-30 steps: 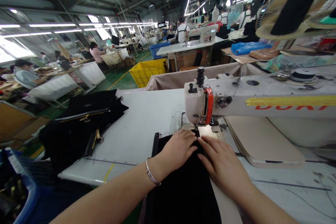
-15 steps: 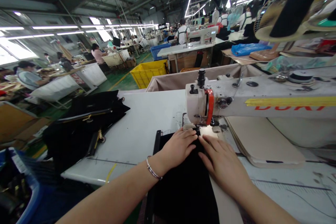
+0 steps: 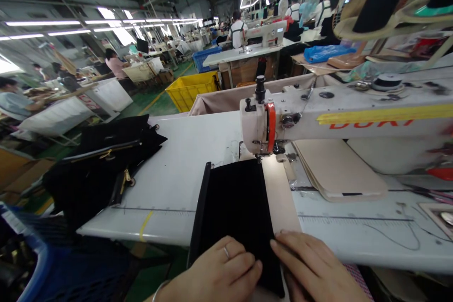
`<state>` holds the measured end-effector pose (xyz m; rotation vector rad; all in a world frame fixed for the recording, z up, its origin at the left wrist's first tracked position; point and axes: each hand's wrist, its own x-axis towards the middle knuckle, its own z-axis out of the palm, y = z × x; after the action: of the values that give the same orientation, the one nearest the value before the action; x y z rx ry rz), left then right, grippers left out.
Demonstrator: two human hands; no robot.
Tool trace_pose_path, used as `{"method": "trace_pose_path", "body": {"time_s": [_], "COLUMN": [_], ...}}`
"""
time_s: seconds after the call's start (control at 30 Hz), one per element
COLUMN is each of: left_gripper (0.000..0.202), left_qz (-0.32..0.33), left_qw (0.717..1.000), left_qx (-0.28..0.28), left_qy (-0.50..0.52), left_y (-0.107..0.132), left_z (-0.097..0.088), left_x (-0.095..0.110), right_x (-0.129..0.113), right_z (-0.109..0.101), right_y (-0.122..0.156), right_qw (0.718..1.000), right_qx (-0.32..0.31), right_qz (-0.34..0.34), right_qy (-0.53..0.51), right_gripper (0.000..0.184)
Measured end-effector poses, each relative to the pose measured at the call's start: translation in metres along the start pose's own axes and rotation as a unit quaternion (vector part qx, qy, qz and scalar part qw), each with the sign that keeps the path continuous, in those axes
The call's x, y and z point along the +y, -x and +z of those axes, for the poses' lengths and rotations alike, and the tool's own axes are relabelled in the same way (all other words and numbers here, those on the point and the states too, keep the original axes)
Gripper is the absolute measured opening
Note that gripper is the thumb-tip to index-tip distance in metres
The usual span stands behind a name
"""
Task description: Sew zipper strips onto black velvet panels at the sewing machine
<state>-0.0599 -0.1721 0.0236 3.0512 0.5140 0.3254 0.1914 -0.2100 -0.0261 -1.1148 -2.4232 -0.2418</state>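
Observation:
A long black fabric piece (image 3: 235, 203) lies on the white sewing table (image 3: 184, 160), its far end under the needle of the white sewing machine (image 3: 318, 113). My left hand (image 3: 221, 273) rests on the fabric's near end at the table's front edge, fingers curled and pressed together on the cloth. My right hand (image 3: 313, 269) lies beside it, fingers stretched flat along the fabric's right edge and the beige strip (image 3: 279, 198) under it.
A heap of black pieces with gold zips (image 3: 102, 165) sits on the table's left. Flat beige panels (image 3: 336, 172) lie under the machine arm. A blue crate (image 3: 24, 264) stands lower left, a yellow bin (image 3: 193, 89) behind. Other people work at far tables.
Both my hands slid back from beside the needle to the table's front edge, along the black fabric. The view shifted slightly downward and right.

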Motion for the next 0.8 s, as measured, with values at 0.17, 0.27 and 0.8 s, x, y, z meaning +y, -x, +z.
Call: {"method": "trace_pose_path", "body": {"time_s": [0.17,0.27,0.8], "left_gripper": [0.023,0.023,0.049], "left_qz": [0.017,0.001,-0.152], "left_qw": [1.0,0.999,0.986], "left_qx": [-0.01,-0.039,-0.073], "left_qy": [-0.005,0.012,0.003], "left_y": [0.004,0.003,-0.048], "left_z": [0.001,0.001,0.017], "left_x": [0.001,0.001,-0.051], "right_x": [-0.002,0.001,0.014], "right_z": [-0.005,-0.007,0.007], "right_y": [-0.006,-0.008,-0.005], "right_qw": [1.0,0.999,0.999], "right_qx": [0.021,0.034,0.037], "right_qz": [-0.004,-0.023,-0.018], "right_qy": [-0.014,-0.015,-0.034], "right_gripper": [0.034,0.03,0.029]}}
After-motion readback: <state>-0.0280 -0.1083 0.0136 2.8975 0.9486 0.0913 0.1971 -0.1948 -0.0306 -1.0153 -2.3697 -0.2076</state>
